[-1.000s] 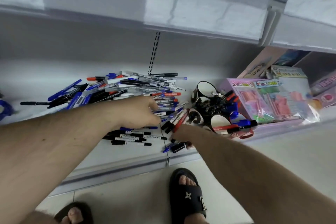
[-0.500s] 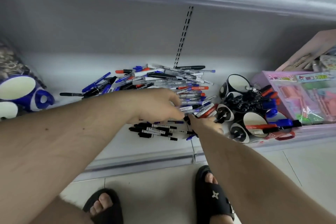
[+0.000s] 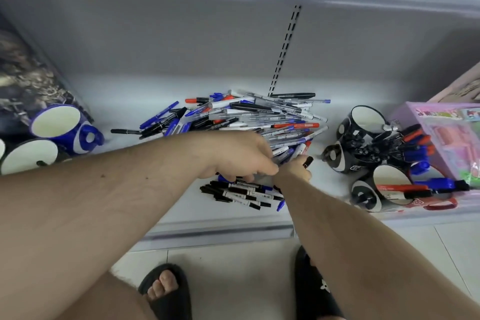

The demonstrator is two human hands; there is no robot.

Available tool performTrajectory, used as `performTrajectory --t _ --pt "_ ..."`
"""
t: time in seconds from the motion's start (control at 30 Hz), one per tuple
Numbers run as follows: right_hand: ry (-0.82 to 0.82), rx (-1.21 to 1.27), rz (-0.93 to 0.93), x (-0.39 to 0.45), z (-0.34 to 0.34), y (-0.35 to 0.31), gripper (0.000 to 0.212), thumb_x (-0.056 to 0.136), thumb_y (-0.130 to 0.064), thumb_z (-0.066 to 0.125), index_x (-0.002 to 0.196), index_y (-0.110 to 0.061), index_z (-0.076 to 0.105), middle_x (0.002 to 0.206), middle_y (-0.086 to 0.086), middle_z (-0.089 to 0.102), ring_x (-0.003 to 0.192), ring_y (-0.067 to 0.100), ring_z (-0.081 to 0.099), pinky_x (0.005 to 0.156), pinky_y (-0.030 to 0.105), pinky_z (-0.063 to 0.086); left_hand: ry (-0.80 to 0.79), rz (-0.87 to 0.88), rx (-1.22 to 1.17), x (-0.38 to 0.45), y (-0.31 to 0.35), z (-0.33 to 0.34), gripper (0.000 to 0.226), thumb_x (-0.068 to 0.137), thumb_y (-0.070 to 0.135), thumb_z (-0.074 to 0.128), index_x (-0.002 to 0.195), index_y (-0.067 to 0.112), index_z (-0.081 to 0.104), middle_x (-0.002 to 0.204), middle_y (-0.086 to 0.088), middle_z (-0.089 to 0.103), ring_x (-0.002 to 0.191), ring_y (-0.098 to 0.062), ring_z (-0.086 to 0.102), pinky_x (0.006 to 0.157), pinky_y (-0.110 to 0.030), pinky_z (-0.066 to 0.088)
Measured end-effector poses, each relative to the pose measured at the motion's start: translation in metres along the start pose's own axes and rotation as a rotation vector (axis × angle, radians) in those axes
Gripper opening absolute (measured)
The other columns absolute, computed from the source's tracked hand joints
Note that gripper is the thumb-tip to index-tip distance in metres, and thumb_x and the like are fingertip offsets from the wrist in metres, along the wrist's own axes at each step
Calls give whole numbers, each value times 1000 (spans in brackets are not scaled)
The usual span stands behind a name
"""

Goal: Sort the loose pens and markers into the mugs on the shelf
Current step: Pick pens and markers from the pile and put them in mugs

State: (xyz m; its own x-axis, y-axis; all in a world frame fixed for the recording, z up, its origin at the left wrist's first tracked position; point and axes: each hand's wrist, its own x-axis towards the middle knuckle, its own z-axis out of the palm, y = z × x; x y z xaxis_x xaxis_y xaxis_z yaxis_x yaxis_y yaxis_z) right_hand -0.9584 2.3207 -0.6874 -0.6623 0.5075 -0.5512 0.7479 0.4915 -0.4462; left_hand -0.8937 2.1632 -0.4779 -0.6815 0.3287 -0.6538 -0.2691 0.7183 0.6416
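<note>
two hands meet at the front edge of the pen pile [image 3: 249, 119] now — half a second ago the right hand sat a touch lower and nearer the black mugs, and a second ago it held a fistful of markers by the shelf lip. the view has also swung left, so the blue mug [image 3: 65, 127] lying on its side shows fully. the left hand [image 3: 239, 156] curls down over the pile's near side, fingers bent onto the pens, though what it holds, if anything, i cannot tell. the right hand [image 3: 296, 169] grips a dark marker [image 3: 308, 161], its tip poking up toward the pile. just below both hands lies a neat row of black markers [image 3: 241, 193] on the white shelf [image 3: 130, 184]. the black mugs [image 3: 363, 153] stand to the right, well apart from the hands, already bristling with black, blue and red markers.
</note>
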Motion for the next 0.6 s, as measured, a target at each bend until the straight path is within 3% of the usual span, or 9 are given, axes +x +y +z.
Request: performTrajectory --t 0.07,0.13,0.27,0.5,0.6 --pt "-7 -22 -28 -1 -6 2 64 89 -23 62 141 -21 26 129 12 50 93 28 57 61 30 45 -18 -10 9 -1 -2 2 25 97 31 57 121 24 55 105 4 62 104 -15 62 95 -38 49" --pt "-75 82 -22 -2 -15 6 53 82 -19 66 123 -19 33 105 12 57 78 27 61 58 34 55 -16 -20 23 -2 -4 2 27 97 29 57 122 20 58 98 6 60 103 -15 62 96 -38 49" --pt "-230 275 -6 -20 -40 15 49 78 0 69 113 -14 38 89 16 58 53 25 59 44 29 51 5 -25 17 2 -5 1 24 95 29 60 119 24 57 100 5 60 98 -13 63 93 -37 50" --pt "-363 455 -175 -70 -76 19 45 72 7 70 107 -7 45 79 18 54 48 23 51 47 32 46 12 -35 -36 3 9 5 28 95 32 59 122 25 54 116 1 63 96 -14 62 89 -37 48" --pt "-415 401 -371 -102 -95 -3 46 72 10 68 103 -16 46 81 19 57 57 27 54 53 37 46 7 -117 -219 0 15 9 54 92 53 57 138 27 47 134 -4 54 118 -26 55 104 -63 35"
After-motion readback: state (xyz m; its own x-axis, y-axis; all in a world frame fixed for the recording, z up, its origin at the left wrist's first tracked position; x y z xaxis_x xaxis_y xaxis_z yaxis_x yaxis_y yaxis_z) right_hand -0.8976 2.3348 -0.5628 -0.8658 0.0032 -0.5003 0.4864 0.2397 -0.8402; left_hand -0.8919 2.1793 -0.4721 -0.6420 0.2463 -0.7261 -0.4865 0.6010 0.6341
